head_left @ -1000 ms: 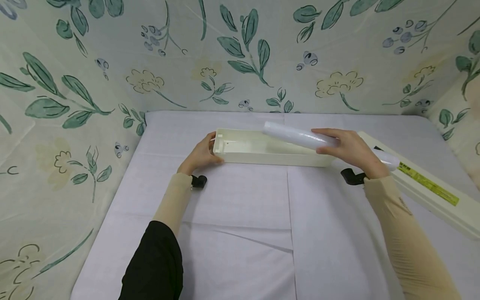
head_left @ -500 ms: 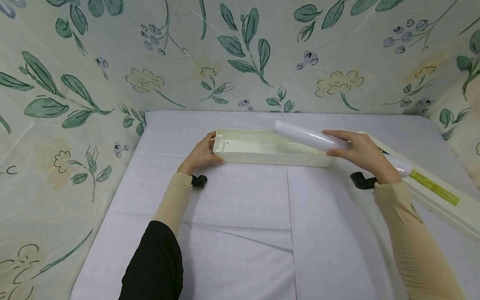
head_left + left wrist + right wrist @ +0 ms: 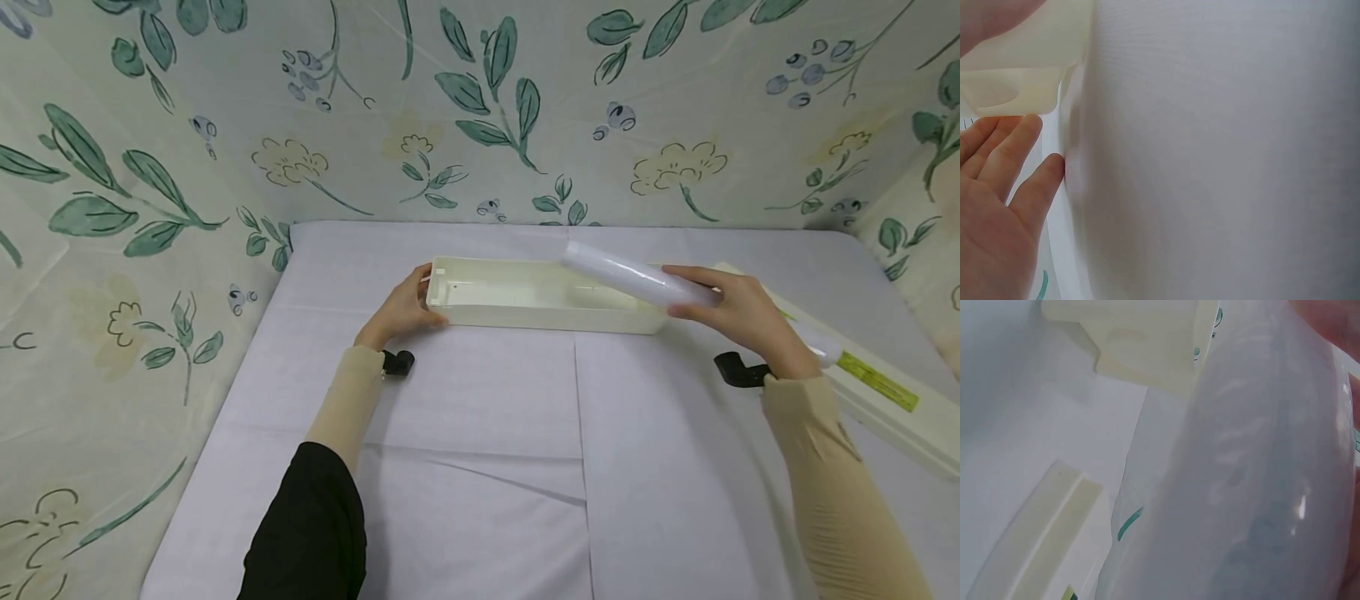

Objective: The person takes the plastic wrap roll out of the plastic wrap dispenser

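A long cream plastic box (image 3: 525, 319), open at the top, lies across the far middle of the table. My left hand (image 3: 401, 310) grips its left end, thumb at the near side and fingers at the end. In my right hand (image 3: 742, 312) is a roll of clear plastic film (image 3: 630, 275), thumb on the near side and fingers over the far side. The roll slants over the box's right half, its left end by the far rim; its other end shows beyond my wrist. In the right wrist view the film roll (image 3: 1254, 469) fills much of the frame.
A long cream lid (image 3: 911, 429) with a yellow-green label (image 3: 877, 382) lies slanted on the right, partly under my right arm. White cloth (image 3: 480, 400) covers the table. Leaf-patterned fabric (image 3: 360, 108) hangs behind and at the sides.
My right hand has moved right and slightly toward me, drawing the film roll along, so more of the box's inside shows. My left hand and the box have stayed in place.
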A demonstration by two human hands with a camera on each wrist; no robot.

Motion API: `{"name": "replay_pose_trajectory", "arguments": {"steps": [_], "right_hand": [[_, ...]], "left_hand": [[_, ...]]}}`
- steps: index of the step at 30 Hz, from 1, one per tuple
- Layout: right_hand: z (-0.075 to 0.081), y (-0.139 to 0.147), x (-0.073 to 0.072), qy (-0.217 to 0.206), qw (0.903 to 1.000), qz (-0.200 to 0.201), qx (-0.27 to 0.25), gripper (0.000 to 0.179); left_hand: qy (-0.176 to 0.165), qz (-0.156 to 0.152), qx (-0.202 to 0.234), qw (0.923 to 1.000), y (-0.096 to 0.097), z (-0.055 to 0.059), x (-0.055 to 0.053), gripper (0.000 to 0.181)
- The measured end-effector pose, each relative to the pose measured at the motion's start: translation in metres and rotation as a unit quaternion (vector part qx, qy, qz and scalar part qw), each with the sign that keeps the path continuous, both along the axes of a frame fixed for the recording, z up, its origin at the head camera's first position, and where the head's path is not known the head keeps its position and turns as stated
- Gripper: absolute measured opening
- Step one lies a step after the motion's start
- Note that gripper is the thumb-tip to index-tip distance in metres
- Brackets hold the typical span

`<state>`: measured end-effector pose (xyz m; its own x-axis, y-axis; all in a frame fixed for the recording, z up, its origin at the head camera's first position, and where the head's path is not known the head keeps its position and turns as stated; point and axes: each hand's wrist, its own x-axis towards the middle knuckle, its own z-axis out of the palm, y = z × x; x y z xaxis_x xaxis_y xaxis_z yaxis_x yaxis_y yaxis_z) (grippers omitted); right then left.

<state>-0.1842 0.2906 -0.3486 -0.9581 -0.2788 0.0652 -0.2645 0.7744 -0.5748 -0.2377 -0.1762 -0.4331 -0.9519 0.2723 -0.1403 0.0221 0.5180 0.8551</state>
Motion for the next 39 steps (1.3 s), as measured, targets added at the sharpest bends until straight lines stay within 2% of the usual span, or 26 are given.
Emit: {"name": "replay_pose_trajectory", "arguments": {"steps": [11, 22, 30, 31, 32, 37, 38, 39], "right_hand": [[-0.005, 0.015, 0.007, 0.011, 0.9998, -0.014, 0.002, 0.061], [-0.004, 0.024, 0.016, -0.001, 0.9989, -0.045, 0.013, 0.063], [-0.004, 0.031, 0.021, -0.01, 0.9977, -0.063, 0.024, 0.064], [-0.004, 0.032, 0.022, -0.011, 0.9975, -0.065, 0.025, 0.064], [-0.004, 0.033, 0.022, -0.011, 0.9974, -0.067, 0.025, 0.065], [-0.006, 0.038, 0.025, -0.008, 0.997, -0.07, 0.031, 0.065], [-0.006, 0.039, 0.026, -0.004, 0.9971, -0.07, 0.028, 0.064], [-0.006, 0.04, 0.026, -0.001, 0.9972, -0.071, 0.026, 0.064]], "left_hand": [[0.002, 0.003, -0.007, 1.0, 0.001, -0.001, -0.001, 0.104], [0.002, 0.001, -0.001, 1.0, -0.001, -0.003, -0.001, 0.104], [-0.003, -0.001, 0.004, 1.0, -0.001, -0.002, -0.002, 0.104], [-0.007, -0.001, 0.005, 1.0, 0.001, 0.003, 0.001, 0.104], [-0.007, -0.002, 0.005, 1.0, 0.0, 0.003, 0.001, 0.104], [-0.009, 0.0, 0.011, 0.9999, 0.0, 0.003, 0.001, 0.104], [-0.006, 0.001, 0.011, 0.9999, -0.001, -0.003, -0.001, 0.104], [-0.005, 0.001, 0.012, 0.9999, -0.001, -0.003, -0.001, 0.104]]}}
